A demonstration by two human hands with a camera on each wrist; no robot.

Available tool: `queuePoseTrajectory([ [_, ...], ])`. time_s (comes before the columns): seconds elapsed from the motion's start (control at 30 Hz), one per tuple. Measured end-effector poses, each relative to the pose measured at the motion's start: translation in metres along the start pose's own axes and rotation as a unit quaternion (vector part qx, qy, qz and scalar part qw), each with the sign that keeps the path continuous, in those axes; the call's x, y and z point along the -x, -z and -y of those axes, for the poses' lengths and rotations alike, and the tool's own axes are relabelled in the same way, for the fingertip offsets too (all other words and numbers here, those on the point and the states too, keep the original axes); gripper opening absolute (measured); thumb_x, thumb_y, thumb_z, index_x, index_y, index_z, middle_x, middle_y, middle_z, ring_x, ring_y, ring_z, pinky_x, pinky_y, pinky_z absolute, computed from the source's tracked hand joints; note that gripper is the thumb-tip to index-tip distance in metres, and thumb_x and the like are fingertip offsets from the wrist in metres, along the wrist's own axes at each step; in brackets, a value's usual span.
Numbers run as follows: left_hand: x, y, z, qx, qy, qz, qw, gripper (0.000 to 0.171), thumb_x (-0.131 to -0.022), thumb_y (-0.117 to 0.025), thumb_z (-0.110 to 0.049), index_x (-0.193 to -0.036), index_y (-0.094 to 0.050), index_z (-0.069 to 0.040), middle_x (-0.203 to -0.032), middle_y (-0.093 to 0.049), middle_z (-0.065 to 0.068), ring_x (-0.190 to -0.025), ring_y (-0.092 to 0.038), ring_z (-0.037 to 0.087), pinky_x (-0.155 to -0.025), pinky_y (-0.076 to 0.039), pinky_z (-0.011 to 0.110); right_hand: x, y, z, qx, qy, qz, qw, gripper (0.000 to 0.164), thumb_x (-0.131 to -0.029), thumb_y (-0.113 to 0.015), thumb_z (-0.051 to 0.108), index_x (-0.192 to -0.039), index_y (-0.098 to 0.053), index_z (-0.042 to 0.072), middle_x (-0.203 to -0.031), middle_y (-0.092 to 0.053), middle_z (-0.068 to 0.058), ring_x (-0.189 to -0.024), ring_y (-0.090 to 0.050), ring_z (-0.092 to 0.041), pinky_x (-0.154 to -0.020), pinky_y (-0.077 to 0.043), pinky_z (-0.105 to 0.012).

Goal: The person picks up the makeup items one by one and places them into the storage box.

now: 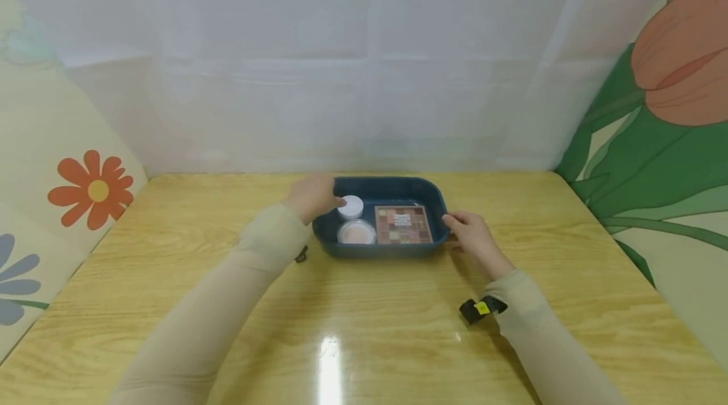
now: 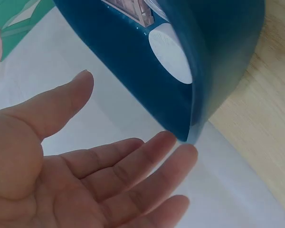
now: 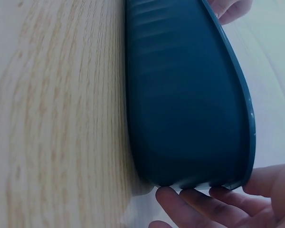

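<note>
A dark blue plastic bin [image 1: 387, 251] stands on the wooden table toward the back. Inside it, at the left, are a white round container [image 1: 352, 207] and a clear-rimmed round container with a pale pink top [image 1: 356, 232]. An eyeshadow palette [image 1: 404, 225] lies at the right of the bin. My left hand [image 1: 314, 196] is at the bin's left end; in the left wrist view its fingers [image 2: 147, 166] are spread, fingertips right at the bin's corner, thumb apart. My right hand [image 1: 476, 239] grips the right end, thumb at the rim and fingertips [image 3: 194, 204] against the outer wall.
The wooden table [image 1: 387, 329] reaches back to a white cloth backdrop [image 1: 352, 76]. Flower-painted panels [image 1: 671, 158] flank it on both sides. A black wrist camera with a yellow mark [image 1: 481, 309] hangs at the right cuff, and a small dark piece [image 1: 301, 254] shows beneath the left wrist.
</note>
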State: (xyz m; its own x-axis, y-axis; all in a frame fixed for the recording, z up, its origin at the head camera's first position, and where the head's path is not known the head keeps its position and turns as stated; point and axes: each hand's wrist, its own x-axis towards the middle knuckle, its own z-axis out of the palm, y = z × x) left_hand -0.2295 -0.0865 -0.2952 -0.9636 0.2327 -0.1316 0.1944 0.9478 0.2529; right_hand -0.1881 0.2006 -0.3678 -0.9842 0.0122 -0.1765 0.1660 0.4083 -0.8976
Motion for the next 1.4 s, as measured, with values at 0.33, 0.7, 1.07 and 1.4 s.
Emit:
queuePoseTrajectory([
  [0.33,0.012,-0.004,0.008,-0.001,0.002,-0.012,0.9999,0.034,-0.093,-0.066,-0.033,-0.093,-0.063,0.000,-0.093,-0.066,0.013,-0.081,-0.061,0.027,-0.076,-0.053,0.044,-0.001,0.000,0.000,0.001,-0.010,0.001,1.000,0.045,-0.105,-0.041,0.020,-0.138,-0.044,-0.011,-0.126,-0.052,-0.028,-0.082,-0.059,-0.014,-0.072,-0.055,-0.036],
  [0.7,0.033,-0.004,0.019,0.036,0.017,-0.036,0.9985,0.027,-0.097,-0.061,-0.025,-0.091,-0.061,0.002,-0.085,-0.063,0.013,-0.076,-0.059,0.028,-0.069,-0.051,0.043,-0.001,-0.001,0.001,-0.001,-0.013,-0.001,1.000,0.046,-0.105,-0.041,0.020,-0.139,-0.043,-0.011,-0.134,-0.047,-0.030,-0.082,-0.058,-0.014,-0.070,-0.055,-0.033],
  [1.07,0.045,-0.009,0.033,0.076,0.046,-0.018,0.9959,0.041,-0.100,-0.055,-0.022,-0.123,-0.054,0.013,-0.125,-0.058,0.028,-0.110,-0.058,0.040,-0.093,-0.048,0.052,-0.002,0.001,-0.001,-0.006,-0.001,-0.004,1.000,0.045,-0.105,-0.041,0.019,-0.137,-0.044,-0.012,-0.132,-0.048,-0.031,-0.078,-0.058,-0.009,-0.067,-0.055,-0.031],
  [1.4,0.057,-0.012,0.047,0.082,0.062,-0.010,0.9946,0.042,-0.100,-0.054,-0.016,-0.126,-0.049,0.016,-0.128,-0.054,0.032,-0.105,-0.060,0.041,-0.093,-0.049,0.052,-0.001,0.000,0.000,0.000,0.001,-0.006,1.000,0.046,-0.105,-0.042,0.019,-0.137,-0.043,-0.013,-0.132,-0.049,-0.031,-0.077,-0.057,-0.007,-0.066,-0.054,-0.031],
])
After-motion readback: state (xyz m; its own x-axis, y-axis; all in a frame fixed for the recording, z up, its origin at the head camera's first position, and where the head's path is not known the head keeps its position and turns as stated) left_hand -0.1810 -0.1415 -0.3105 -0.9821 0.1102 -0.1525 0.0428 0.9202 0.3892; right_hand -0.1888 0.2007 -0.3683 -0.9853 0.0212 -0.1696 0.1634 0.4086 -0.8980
